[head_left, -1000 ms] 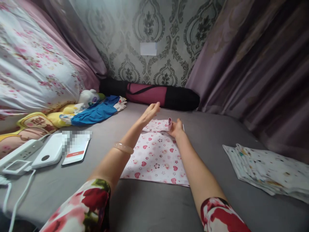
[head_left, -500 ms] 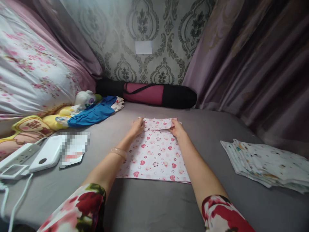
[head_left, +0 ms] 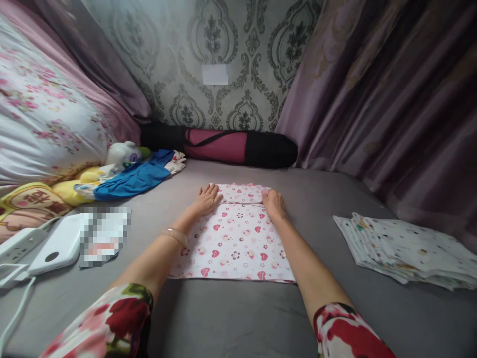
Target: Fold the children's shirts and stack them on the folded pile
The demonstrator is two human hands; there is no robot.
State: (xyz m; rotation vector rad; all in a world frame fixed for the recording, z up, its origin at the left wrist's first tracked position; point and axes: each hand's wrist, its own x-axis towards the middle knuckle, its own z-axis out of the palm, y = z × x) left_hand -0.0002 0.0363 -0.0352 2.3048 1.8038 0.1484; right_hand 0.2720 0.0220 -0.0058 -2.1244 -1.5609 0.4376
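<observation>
Heart-print cloth (head_left: 233, 238) lies part-folded; left hand (head_left: 207, 200) presses flat, fingers spread, gripping nothing; right hand (head_left: 275, 204) curls fingers by the fold (head_left: 242, 194), hold unclear from here. Smooth evenly.

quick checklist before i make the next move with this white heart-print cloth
1. Left hand flat on the upper left of the white cloth with pink-red hearts: ok.
2. Right hand at the right end of the folded-over strip: ok.
3. Right hand's grip: cannot tell, its underside is hidden.
4. Layers beneath the strip smooth: cannot tell, covered.
5. Stack of white speckled cloths apart from it, on the right: ok.
</observation>
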